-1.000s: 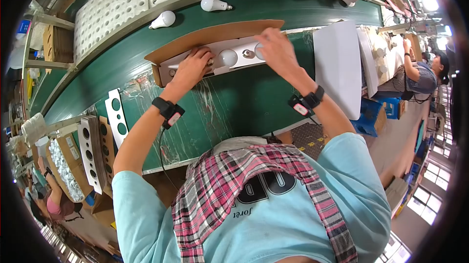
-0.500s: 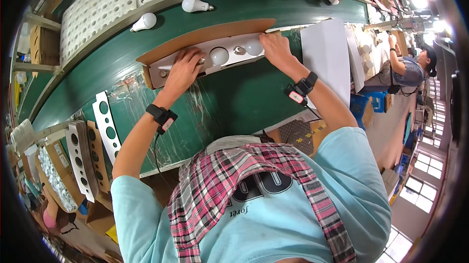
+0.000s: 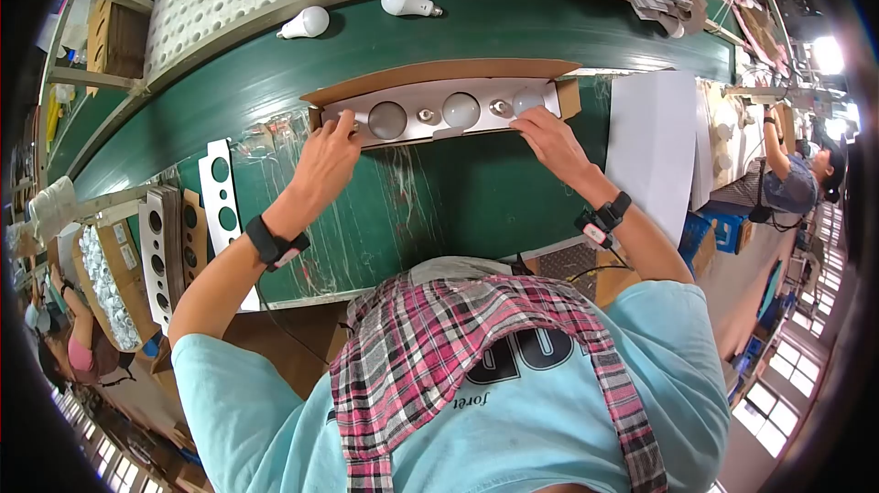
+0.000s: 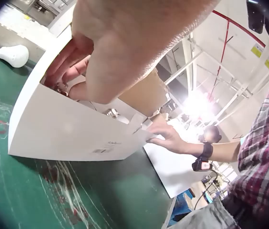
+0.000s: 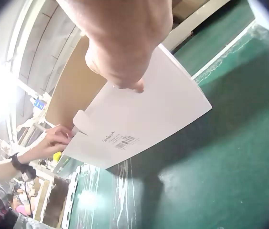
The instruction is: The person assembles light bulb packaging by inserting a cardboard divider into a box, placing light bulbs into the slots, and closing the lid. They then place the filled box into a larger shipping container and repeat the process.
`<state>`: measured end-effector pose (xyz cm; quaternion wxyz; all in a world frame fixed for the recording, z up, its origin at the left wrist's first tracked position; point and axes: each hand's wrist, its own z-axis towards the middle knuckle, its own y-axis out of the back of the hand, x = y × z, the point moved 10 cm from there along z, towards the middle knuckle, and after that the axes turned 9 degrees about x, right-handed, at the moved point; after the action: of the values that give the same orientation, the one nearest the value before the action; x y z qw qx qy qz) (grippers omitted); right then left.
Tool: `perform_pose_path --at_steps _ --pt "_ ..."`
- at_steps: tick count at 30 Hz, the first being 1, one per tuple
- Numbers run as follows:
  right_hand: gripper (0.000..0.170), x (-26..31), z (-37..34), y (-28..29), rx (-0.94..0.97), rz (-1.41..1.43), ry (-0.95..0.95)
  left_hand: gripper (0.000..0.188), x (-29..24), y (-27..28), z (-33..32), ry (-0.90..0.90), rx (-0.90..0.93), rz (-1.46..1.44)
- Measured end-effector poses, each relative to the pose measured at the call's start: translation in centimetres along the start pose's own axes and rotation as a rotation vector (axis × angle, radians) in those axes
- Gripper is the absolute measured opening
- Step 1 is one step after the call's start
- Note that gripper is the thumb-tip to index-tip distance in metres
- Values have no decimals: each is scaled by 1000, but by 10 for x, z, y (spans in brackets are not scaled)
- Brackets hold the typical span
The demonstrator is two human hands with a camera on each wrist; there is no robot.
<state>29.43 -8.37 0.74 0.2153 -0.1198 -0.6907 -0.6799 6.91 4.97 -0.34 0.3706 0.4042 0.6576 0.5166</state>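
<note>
A long white cardboard box [image 3: 499, 118] with a brown raised lid [image 3: 439, 72] lies on the green table. Inside it, round bulb faces [image 3: 461, 110] alternate with metal screw bases [image 3: 426, 115] in a white holed insert. My left hand [image 3: 328, 156] reaches over the front wall at the left end. Its thumb and fingertips pinch the screw base of a light bulb there, mostly hidden by the fingers in the left wrist view. At the right end my right hand [image 3: 554, 140] grips the front wall [image 5: 144, 107], beside the last bulb.
Two loose light bulbs [image 3: 407, 2] lie behind the box. Holed white cardboard strips [image 3: 220, 191] are at the left, and white sheets [image 3: 650, 145] at the right. A perforated white tray [image 3: 229, 12] stands beyond the rail. Other people work on both sides.
My left hand has shifted to the box's left end, uncovering a bulb face and a base. My right hand has come down from over the right-end bulb to the front wall.
</note>
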Motion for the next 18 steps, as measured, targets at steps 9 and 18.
perform_pose_path --at_steps 9,18 --pt "18 -15 2 3 -70 18 -18 18 -18 0 -10 -60 36 253" --pt "8 -100 0 82 -256 -176 -178 13 -30 42 97 -98 -162 128"
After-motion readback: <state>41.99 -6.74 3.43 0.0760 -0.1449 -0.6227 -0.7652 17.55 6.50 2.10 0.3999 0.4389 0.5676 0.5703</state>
